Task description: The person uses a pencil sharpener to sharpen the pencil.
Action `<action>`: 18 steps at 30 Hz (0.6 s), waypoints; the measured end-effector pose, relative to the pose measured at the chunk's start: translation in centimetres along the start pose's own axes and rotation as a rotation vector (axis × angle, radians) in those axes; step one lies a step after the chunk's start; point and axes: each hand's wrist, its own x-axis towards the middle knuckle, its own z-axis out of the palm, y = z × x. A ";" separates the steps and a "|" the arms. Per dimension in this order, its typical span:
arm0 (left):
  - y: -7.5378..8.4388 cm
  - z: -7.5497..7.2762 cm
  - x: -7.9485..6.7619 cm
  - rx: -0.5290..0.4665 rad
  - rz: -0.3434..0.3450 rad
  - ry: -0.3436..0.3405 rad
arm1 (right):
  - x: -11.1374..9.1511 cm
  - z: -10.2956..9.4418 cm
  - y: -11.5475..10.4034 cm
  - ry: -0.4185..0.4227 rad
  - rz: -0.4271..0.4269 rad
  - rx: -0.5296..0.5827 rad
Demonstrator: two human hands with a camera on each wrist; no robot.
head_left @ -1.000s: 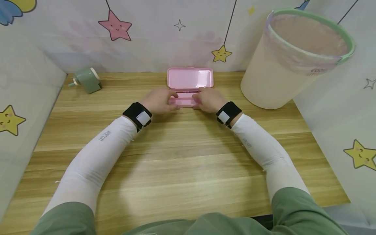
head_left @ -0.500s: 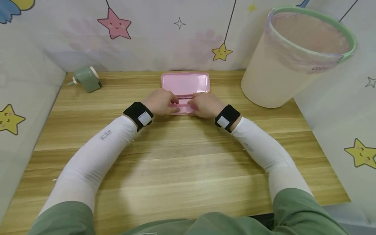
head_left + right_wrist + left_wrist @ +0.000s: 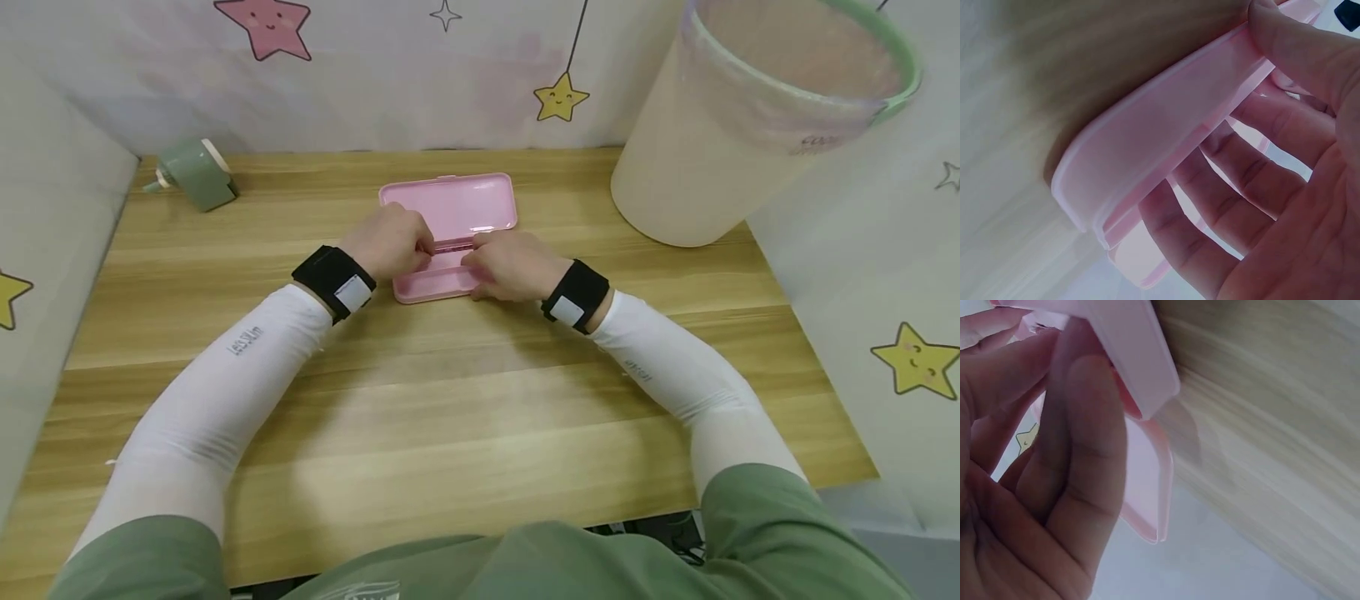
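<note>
A pink hinged pencil case (image 3: 431,286) lies on the table, its lid (image 3: 453,207) tipped back toward the wall. The right hand (image 3: 517,267) grips the front wall near the right end; in the right wrist view the thumb (image 3: 1279,34) stays outside while the other fingers reach into the case. At the left end, the left hand (image 3: 387,242) dips curled fingers into the case. The left wrist view shows those fingers (image 3: 1094,419) bunched beside the pink wall (image 3: 1138,356), their tips partly hidden; I cannot tell whether they pinch anything.
A grey-green object with a white rim and small spout (image 3: 197,175) lies at the back left. To the back right stands a tall cream bin (image 3: 697,167) with a green rim and plastic liner. White patterned wall sheets enclose the wooden table (image 3: 480,433).
The pencil case has shifted left and nearer the person, and turned slightly. The left hand has moved left, its thumb and forefinger drawn together. The right hand stays at the case's right end.
</note>
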 end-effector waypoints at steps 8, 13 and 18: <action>0.5 0.3 -0.5 0.083 -0.065 -0.014 | -0.2 0.1 -1.0 0.005 -0.031 -0.005; 1.0 0.3 -0.7 0.151 -0.071 -0.017 | -0.3 0.1 -1.5 -0.003 -0.027 -0.012; 1.1 0.5 -1.1 0.218 -0.079 -0.017 | -0.4 0.2 -2.1 -0.017 -0.037 -0.051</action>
